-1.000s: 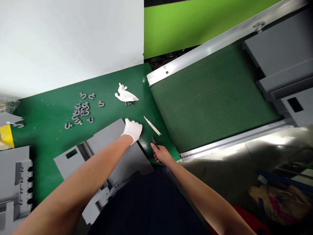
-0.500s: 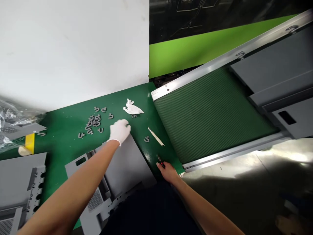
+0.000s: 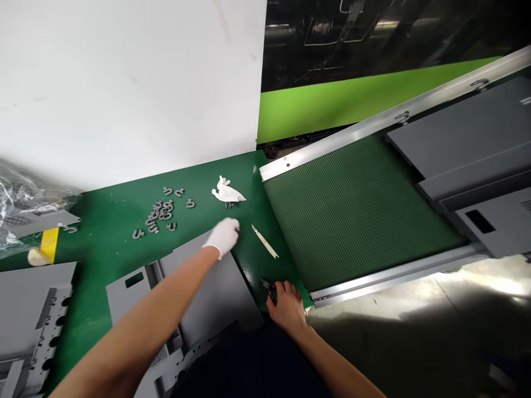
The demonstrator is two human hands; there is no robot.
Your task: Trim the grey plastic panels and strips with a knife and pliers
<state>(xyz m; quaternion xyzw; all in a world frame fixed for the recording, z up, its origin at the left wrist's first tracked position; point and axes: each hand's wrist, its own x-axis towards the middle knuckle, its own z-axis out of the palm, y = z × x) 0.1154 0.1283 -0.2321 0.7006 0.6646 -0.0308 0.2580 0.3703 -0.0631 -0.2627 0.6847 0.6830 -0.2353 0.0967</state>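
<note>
My left hand [image 3: 222,237], in a white glove, hangs over the edge of a grey sheet-metal panel [image 3: 215,298], its fingers bunched. Whatever it may hold is hidden. My bare right hand [image 3: 286,307] rests at the front of the green mat [image 3: 103,237], gripping small red-handled cutters [image 3: 270,290]. Between the hands lies a scalpel [image 3: 264,241]. Farther back are a loose white glove [image 3: 227,192] and a heap of small grey metal letters [image 3: 161,213].
A green conveyor belt [image 3: 357,215] with a metal rail runs along the right, carrying grey panels [image 3: 460,143]. Another grey panel [image 3: 33,315], plastic wrap [image 3: 20,193] and yellow tape [image 3: 50,245] lie at the left. A white wall [image 3: 124,83] stands behind the mat.
The left hand has moved right and the right hand nearer me. The small grey letter beside the scalpel no longer shows. The view has tilted slightly.
</note>
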